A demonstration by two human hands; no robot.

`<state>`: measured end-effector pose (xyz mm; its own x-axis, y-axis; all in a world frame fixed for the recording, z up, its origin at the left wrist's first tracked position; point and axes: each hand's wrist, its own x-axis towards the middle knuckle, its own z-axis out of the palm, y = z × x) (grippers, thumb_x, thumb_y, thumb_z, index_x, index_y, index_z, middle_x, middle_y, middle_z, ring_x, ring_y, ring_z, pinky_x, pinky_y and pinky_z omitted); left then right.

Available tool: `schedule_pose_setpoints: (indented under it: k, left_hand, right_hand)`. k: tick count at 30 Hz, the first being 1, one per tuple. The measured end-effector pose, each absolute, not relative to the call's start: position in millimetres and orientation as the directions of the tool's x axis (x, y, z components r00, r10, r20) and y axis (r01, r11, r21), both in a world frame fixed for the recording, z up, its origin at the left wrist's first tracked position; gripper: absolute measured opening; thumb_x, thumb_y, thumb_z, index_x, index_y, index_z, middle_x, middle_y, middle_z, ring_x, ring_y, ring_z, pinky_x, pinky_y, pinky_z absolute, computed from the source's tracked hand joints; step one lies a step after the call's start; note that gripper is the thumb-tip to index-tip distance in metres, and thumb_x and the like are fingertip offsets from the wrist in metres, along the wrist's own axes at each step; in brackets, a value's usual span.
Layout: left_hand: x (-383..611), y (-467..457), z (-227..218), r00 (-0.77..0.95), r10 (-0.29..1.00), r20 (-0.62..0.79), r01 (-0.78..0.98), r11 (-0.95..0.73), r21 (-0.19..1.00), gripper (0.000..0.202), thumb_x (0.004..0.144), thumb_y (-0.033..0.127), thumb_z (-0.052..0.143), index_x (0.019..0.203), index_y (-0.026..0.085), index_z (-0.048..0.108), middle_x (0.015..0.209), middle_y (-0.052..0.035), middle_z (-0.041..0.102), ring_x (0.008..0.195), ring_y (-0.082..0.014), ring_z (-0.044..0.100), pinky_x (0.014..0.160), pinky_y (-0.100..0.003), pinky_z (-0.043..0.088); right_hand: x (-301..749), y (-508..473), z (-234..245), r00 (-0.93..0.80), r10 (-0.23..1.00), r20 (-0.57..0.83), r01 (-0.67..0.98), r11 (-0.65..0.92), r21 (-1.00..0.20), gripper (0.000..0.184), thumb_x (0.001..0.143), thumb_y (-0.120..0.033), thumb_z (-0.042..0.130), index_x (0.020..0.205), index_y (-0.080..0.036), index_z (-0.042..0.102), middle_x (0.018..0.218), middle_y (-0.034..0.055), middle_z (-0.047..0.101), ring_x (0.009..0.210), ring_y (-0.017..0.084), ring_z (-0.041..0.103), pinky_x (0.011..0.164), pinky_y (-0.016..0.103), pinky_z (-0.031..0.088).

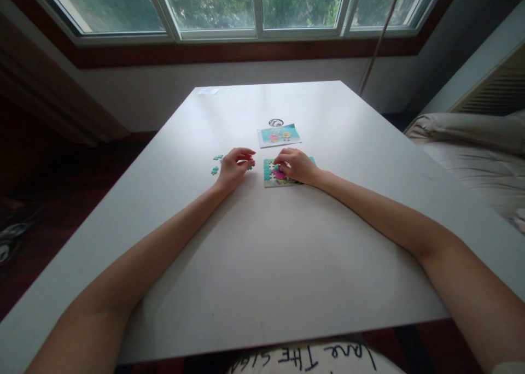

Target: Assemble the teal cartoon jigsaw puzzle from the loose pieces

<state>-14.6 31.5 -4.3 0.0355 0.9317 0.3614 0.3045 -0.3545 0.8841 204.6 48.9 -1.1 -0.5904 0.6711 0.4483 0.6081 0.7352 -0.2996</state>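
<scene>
A partly assembled jigsaw puzzle [268, 181], teal with a pink figure, lies flat on the white table. Over it is my right hand [298, 165], its fingers pinched together on a small teal puzzle piece against the puzzle's upper left area. My left hand [235, 168] rests just left of the puzzle, fingers curled and thumb apart from them, with a teal piece [250, 168] by its fingertips; whether it grips that piece is unclear. Several loose puzzle pieces [215, 170] lie to the left of that hand. Part of the puzzle is hidden under my right hand.
Beyond the puzzle lies a picture card [279, 135] with cartoon figures, and behind it a round black-and-white item [276, 122]. A pale slip [208, 91] sits at the far left corner of the table [262, 264]. A cushioned seat [459, 144] stands at right.
</scene>
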Motion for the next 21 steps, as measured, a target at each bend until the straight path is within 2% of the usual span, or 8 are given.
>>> schedule_pose_setpoints:
  k: [3, 7, 15, 21]
  left_hand:
    - [-11.9, 28.8, -1.9, -0.023, 0.971, 0.239, 0.121, -0.234, 0.965, 0.031, 0.062, 0.025, 0.074, 0.089, 0.014, 0.064, 0.076, 0.0002, 0.061, 0.070, -0.0127, 0.063, 0.072, -0.028, 0.053]
    - [-2.9, 19.0, 1.6, 0.007, 0.976, 0.218, -0.025, -0.217, 0.976, 0.034, 0.059, 0.025, 0.078, 0.088, 0.015, 0.065, 0.078, 0.0005, 0.063, 0.075, -0.0118, 0.062, 0.077, -0.028, 0.052]
    - [5.6, 7.9, 3.4, 0.092, 0.978, 0.188, -0.081, -0.180, 0.980, 0.035, 0.054, 0.033, 0.083, 0.078, 0.016, 0.063, 0.082, -0.0012, 0.064, 0.080, -0.0144, 0.062, 0.080, -0.031, 0.052]
    - [5.9, 4.9, 3.3, 0.122, 0.976, 0.180, -0.074, -0.172, 0.982, 0.033, 0.056, 0.032, 0.083, 0.079, 0.017, 0.065, 0.083, -0.0011, 0.065, 0.079, -0.0135, 0.062, 0.081, -0.030, 0.051]
  right_hand:
    - [202.3, 46.1, 1.8, -0.567, 0.674, 0.474, 0.552, 0.737, -0.390, 0.023, 0.080, -0.008, 0.051, 0.087, -0.015, 0.072, 0.087, 0.0072, 0.066, 0.080, 0.016, 0.058, 0.077, 0.028, 0.044]
    - [196.2, 38.6, 8.3, -0.561, 0.700, 0.443, 0.452, 0.707, -0.544, 0.017, 0.084, -0.022, 0.057, 0.086, -0.014, 0.071, 0.082, 0.0051, 0.065, 0.073, 0.013, 0.057, 0.071, 0.025, 0.043]
    - [186.6, 31.4, 13.4, -0.523, 0.771, 0.363, 0.397, 0.598, -0.696, 0.021, 0.081, -0.033, 0.062, 0.079, -0.013, 0.070, 0.072, 0.0019, 0.065, 0.064, 0.010, 0.051, 0.064, 0.022, 0.039]
    - [188.5, 31.5, 17.4, -0.509, 0.804, 0.307, 0.350, 0.519, -0.780, 0.024, 0.078, -0.036, 0.062, 0.076, -0.013, 0.068, 0.068, 0.0008, 0.064, 0.062, 0.010, 0.051, 0.062, 0.023, 0.038]
